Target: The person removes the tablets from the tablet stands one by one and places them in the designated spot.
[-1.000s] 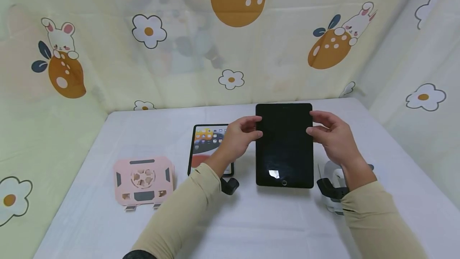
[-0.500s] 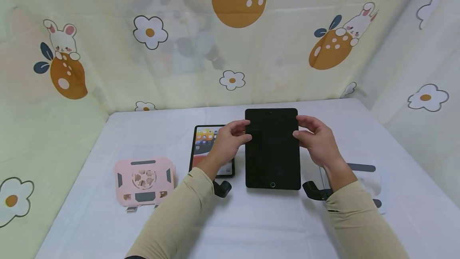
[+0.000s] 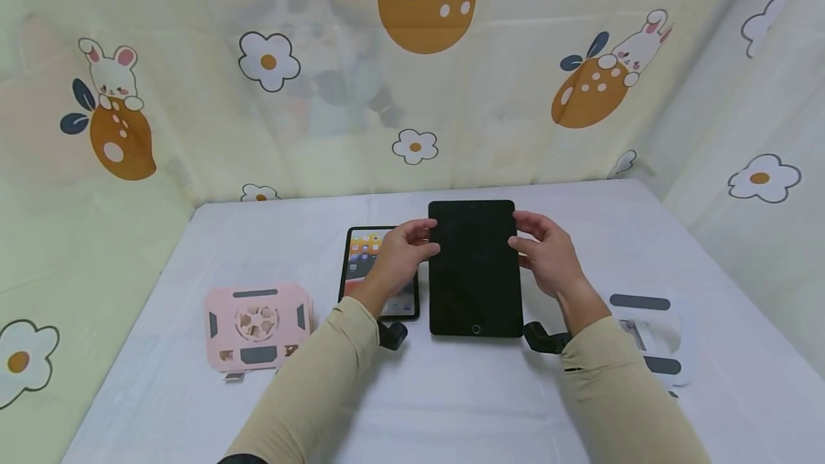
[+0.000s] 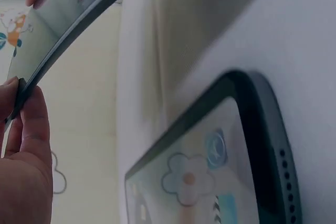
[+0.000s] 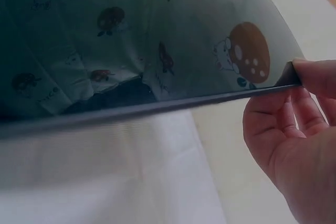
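Observation:
A black tablet [image 3: 473, 278] with a dark screen and a round home button at its near edge is raised upright over the table. My left hand [image 3: 402, 256] pinches its left edge near the top, thumb on the screen side. On the opposite edge, my right hand [image 3: 548, 253] pinches it the same way, fingers behind. The right wrist view shows the thumb and fingers on the tablet's rim, with the curtain mirrored in the glass. A second tablet [image 3: 367, 253], its screen lit with app icons, lies behind my left forearm, partly covered by it.
To the left lies a pink case [image 3: 258, 324] with grey pads and a round cut-out pattern. A white stand [image 3: 667, 339] with dark grey pads is at the right, partly hidden by my right sleeve. A patterned curtain [image 3: 335, 156] hangs behind the white-covered table [image 3: 451, 407].
Both hands have carried the black tablet to the left, and its top edge sits lower in view. More of the white stand shows. The lit tablet and pink case stay in place.

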`<action>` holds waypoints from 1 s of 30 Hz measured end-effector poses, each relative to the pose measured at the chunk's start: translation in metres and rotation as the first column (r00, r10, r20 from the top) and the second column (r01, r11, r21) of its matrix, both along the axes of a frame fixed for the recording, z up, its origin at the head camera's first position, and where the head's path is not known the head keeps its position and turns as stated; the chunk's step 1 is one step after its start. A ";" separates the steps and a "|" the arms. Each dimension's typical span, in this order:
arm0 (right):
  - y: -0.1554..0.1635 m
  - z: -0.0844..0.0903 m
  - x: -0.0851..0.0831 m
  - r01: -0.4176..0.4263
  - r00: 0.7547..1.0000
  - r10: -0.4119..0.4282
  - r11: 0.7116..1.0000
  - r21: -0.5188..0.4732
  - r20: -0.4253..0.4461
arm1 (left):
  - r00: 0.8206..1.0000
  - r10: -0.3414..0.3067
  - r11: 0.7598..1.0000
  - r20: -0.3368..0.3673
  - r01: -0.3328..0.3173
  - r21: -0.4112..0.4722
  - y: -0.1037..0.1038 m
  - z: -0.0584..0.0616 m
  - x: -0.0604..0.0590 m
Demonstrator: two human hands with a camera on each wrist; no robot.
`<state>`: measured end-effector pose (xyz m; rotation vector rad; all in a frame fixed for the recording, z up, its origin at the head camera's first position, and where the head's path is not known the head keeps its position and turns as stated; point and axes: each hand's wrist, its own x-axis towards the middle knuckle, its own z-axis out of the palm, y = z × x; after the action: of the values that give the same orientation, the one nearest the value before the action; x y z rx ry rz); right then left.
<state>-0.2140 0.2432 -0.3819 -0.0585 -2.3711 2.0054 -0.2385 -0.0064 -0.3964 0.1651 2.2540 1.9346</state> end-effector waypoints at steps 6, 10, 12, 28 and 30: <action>-0.005 -0.010 -0.009 0.005 0.999 -0.003 0.999 -0.043 0.043 | 1.000 0.011 1.000 0.027 -0.011 -0.019 -0.003 -0.007 -0.006; -0.005 -0.015 -0.014 0.005 0.998 -0.003 0.999 -0.037 0.057 | 0.999 0.017 1.000 0.037 -0.016 -0.023 -0.003 -0.009 -0.009; -0.006 -0.016 -0.016 0.002 0.998 0.000 0.999 -0.035 0.060 | 0.999 0.021 1.000 0.041 -0.020 -0.021 -0.003 -0.010 -0.011; -0.011 -0.027 -0.036 -0.019 0.991 0.024 0.999 -0.038 0.135 | 0.997 0.043 0.998 0.069 -0.040 -0.047 -0.007 -0.017 -0.022; -0.012 -0.028 -0.038 -0.029 0.989 0.034 0.999 -0.039 0.143 | 0.997 0.040 0.998 0.070 -0.037 -0.045 -0.008 -0.018 -0.023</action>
<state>-0.2522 0.2313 -0.4102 -0.1738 -2.4333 2.1282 -0.2619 -0.0143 -0.4142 0.0476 2.2680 1.8764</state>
